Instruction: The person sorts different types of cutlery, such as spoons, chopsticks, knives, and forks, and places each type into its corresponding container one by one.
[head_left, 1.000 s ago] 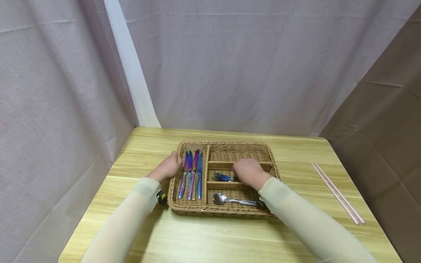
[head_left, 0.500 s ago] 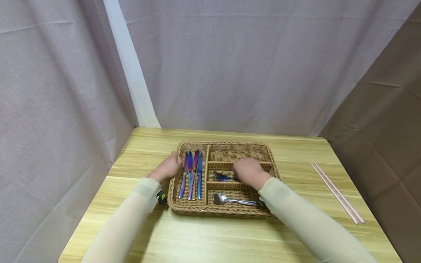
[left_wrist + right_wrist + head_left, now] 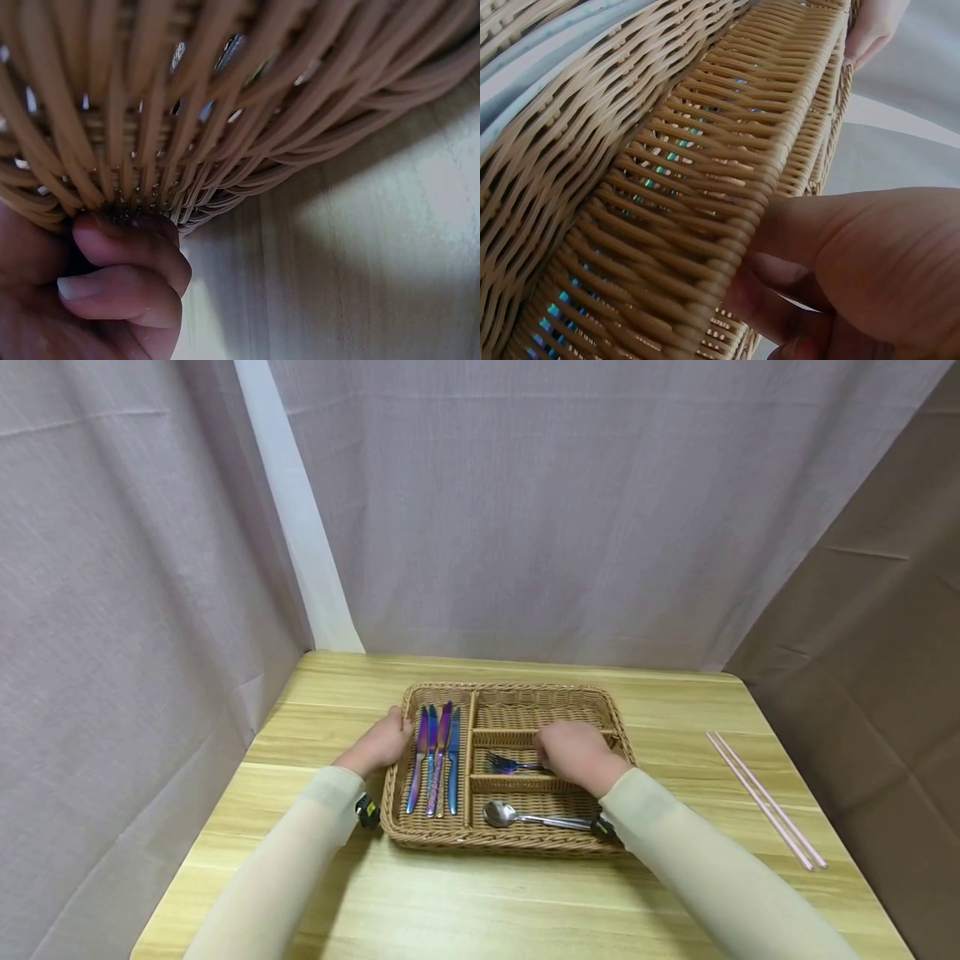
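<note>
A divided wicker cutlery basket (image 3: 450,841) stands in the middle of the table. My left hand (image 3: 382,742) holds its left side; in the left wrist view the fingers (image 3: 124,292) curl up against the weave. My right hand (image 3: 576,753) reaches into the middle right compartment, over the handle end of at least one dark, iridescent fork (image 3: 504,763) lying tines left. In the right wrist view a divider (image 3: 727,225) hides the fingertips, so their hold on the fork is not visible. Several iridescent knives (image 3: 440,760) fill the left compartment. A silver spoon (image 3: 498,813) lies in the front one.
Two pink chopsticks (image 3: 757,800) lie side by side on the wooden table (image 3: 465,910), to the right of the basket. Grey curtains (image 3: 525,527) rise behind and to the left; brown cloth (image 3: 862,677) hangs at the right.
My right hand has shifted slightly to the right, baring a little more of the fork's neck; the fork has settled slightly. The left hand keeps its place on the basket.
</note>
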A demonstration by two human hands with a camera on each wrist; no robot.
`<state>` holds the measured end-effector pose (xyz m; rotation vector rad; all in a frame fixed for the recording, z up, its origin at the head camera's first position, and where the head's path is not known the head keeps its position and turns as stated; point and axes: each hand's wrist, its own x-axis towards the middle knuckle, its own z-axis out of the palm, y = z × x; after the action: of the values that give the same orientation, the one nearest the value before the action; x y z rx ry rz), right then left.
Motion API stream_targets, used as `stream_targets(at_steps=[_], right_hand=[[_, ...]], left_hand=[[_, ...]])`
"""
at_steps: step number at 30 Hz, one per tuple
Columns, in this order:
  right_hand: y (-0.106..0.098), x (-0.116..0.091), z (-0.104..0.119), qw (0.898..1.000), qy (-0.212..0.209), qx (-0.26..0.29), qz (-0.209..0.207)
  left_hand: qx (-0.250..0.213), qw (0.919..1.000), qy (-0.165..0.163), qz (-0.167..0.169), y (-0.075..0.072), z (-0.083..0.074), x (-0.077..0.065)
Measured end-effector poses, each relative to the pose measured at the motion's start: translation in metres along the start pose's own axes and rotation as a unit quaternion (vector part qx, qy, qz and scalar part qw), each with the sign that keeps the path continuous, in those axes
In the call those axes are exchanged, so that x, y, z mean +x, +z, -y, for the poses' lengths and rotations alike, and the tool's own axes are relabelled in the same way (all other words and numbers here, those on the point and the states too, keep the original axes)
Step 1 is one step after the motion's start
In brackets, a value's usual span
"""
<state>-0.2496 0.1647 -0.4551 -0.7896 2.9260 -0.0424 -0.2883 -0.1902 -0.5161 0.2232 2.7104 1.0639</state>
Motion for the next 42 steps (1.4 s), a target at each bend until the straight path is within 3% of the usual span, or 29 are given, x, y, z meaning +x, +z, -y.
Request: stream_targets(at_steps=[11, 26, 33, 42], right_hand=[[-0.011, -0.007, -0.014, 0.999, 0.031, 0.013, -0.013], [-0.030, -0.035, -0.059, 0.993, 0.088, 0.054, -0.053], [-0.031, -0.059, -0.094, 0.990, 0.118, 0.056, -0.057], [-0.016, -0.104, -0.155, 0.980, 0.176, 0.072, -0.049]], left_hand=[[-0.001, 1.0000, -0.002, 0.001, -0.001, -0.002, -0.002], [-0.004, 0.9999, -0.011, 0.009, -0.002, -0.003, -0.003], [-0.004, 0.9999, -0.008, 0.004, -0.001, -0.001, -0.002], [0.006, 1.0000, 0.001, 0.001, -0.001, 0.000, -0.001]])
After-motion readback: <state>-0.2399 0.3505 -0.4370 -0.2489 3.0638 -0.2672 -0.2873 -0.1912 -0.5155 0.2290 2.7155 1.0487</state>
